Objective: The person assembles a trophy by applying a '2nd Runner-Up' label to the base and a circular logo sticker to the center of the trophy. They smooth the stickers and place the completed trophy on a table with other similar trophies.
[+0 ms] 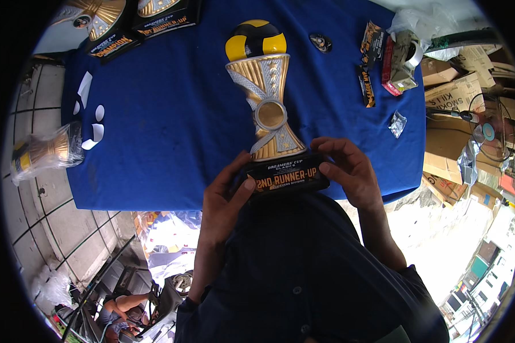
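At the near edge of the bench (154, 131), the trophy (270, 114) has its base (294, 184) clasped between equally near left grip (220, 193) and right grip (352, 174), long axis running thence to its ball (256, 41).

Head view: fisheye, facing down.
Set above the trophy (270, 114), on its near side, at close range.

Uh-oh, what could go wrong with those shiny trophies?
The tall trophy has its black base close to the front edge of the blue cloth, between the left hand and right hand; if they slip, it might slide off. The plastic-wrapped trophy lies at the cloth's left edge, so a bump could knock it down.
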{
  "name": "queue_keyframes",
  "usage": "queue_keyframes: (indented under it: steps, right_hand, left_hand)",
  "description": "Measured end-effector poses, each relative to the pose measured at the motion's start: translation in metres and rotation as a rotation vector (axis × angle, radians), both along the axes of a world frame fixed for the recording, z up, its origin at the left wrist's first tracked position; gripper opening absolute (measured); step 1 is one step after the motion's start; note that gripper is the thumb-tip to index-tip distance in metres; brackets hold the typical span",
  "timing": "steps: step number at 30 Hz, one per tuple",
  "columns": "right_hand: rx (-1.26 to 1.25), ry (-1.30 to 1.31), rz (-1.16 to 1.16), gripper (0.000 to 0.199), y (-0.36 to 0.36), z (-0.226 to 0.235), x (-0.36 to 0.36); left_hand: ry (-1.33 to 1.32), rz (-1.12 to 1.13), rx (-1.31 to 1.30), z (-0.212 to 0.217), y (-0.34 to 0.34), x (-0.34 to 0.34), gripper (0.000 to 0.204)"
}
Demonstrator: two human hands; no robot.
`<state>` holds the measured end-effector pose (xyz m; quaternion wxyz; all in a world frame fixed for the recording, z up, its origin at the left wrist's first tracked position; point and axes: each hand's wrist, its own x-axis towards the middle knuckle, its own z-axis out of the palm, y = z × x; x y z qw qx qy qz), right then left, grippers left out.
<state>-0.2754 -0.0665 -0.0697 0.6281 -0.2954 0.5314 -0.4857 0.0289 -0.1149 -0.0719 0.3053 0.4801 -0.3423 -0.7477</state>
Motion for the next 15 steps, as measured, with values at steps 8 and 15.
queue_keyframes:
  steps: [8,15]
  right_hand:
    - [-0.01,0.02,0.003,0.037,-0.0008,0.0019,0.0007]
    - [0.023,0.059,0.014,0.038,-0.0023,0.0057,-0.0002]
  left_hand:
    - [-0.148,-0.02,-0.167,0.0055,0.0012,-0.003,0.054]
    - [-0.18,-0.01,-0.187,0.0065,0.0004,-0.0041,0.055]
